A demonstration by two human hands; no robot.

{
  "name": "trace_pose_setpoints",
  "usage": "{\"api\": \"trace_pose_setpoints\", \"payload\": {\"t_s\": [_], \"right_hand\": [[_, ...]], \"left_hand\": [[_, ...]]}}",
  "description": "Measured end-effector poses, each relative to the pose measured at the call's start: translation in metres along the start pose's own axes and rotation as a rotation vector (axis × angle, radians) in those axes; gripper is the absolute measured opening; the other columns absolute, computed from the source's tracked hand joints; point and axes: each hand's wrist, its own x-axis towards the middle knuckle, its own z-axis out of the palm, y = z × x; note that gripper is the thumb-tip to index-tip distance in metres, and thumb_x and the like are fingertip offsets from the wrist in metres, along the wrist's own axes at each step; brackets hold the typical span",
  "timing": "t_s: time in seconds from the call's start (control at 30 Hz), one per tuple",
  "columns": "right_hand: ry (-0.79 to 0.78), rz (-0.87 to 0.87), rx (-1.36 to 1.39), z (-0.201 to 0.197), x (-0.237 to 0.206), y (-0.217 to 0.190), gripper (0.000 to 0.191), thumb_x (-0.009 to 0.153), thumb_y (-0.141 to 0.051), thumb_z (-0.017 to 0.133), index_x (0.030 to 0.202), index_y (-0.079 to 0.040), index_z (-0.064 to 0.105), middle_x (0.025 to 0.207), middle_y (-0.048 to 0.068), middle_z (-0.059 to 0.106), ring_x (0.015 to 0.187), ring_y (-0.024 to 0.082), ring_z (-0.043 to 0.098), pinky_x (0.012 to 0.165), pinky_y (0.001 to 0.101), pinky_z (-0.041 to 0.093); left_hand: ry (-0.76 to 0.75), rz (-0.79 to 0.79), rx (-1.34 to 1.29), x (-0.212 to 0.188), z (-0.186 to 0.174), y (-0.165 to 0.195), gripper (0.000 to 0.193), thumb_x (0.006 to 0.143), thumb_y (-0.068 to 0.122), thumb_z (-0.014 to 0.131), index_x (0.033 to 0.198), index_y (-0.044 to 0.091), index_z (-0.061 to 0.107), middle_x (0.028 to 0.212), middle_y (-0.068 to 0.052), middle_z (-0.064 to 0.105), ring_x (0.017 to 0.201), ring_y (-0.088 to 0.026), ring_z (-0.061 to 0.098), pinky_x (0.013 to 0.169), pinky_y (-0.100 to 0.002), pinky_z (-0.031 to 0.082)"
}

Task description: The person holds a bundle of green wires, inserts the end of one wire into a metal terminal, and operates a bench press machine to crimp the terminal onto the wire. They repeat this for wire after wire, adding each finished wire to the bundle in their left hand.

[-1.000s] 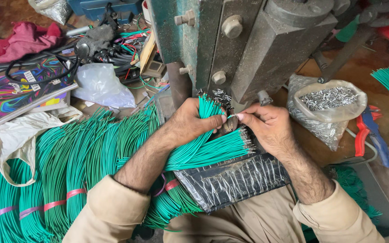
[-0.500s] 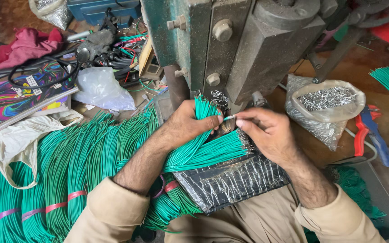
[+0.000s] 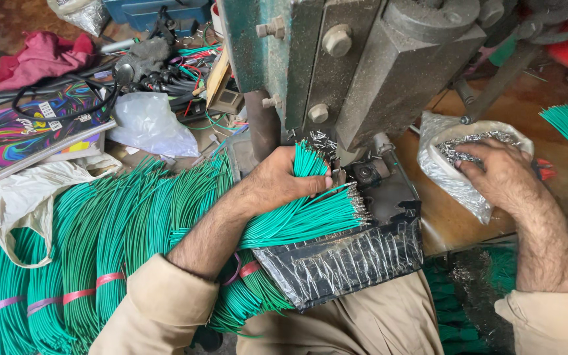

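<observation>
Press machine [image 3: 369,59] fills upper centre, blocks straight-ahead reach. Bare wooden bench strip [image 3: 455,223] right of centre, between black wrapped pad [image 3: 343,256] and plastic bag of metal terminals [image 3: 455,164]: open passage. Green wire bundles [image 3: 100,250] cover lower left. Upper left crowded: cables [image 3: 165,72], colourful book [image 3: 27,131], red cloth [image 3: 41,56].

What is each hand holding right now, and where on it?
Left hand grips a green wire bundle near its tipped ends. Right hand reaches into the bag; whether it holds anything is hidden.
</observation>
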Motion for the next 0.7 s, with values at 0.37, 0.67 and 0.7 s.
{"api": "trace_pose_setpoints", "payload": {"t_s": [0.37,0.67,0.7], "right_hand": [[0.208,0.403,0.717,0.012,0.008,0.008,0.012,0.104,-0.001,0.07,0.115,-0.001,0.075,0.104,0.015,0.073,0.089,0.023,0.066,0.081,0.035,0.054],[-0.206,0.096,0.928,-0.021,-0.029,-0.128,0.013,0.093,-0.002,0.069,0.104,0.002,0.075,0.092,0.008,0.074,0.081,0.01,0.067,0.07,0.0263,0.056],[-0.169,0.008,0.789,-0.025,-0.031,-0.139,0.013,0.092,-0.003,0.069,0.103,0.001,0.074,0.095,0.007,0.073,0.085,0.009,0.068,0.073,0.0254,0.056]], "left_hand": [[0.003,0.024,0.028,-0.002,-0.002,0.002,0.018,0.091,0.018,0.077,0.101,0.004,0.073,0.085,0.003,0.071,0.082,-0.006,0.064,0.075,-0.027,0.056],[-0.019,0.01,-0.05,-0.002,-0.006,0.0,0.018,0.094,0.017,0.074,0.103,0.002,0.074,0.086,0.0,0.073,0.082,-0.008,0.067,0.077,-0.028,0.057],[-0.024,0.032,-0.065,-0.002,-0.006,0.0,0.018,0.094,0.017,0.074,0.104,0.002,0.074,0.087,0.0,0.073,0.083,-0.009,0.068,0.078,-0.028,0.057]]}}
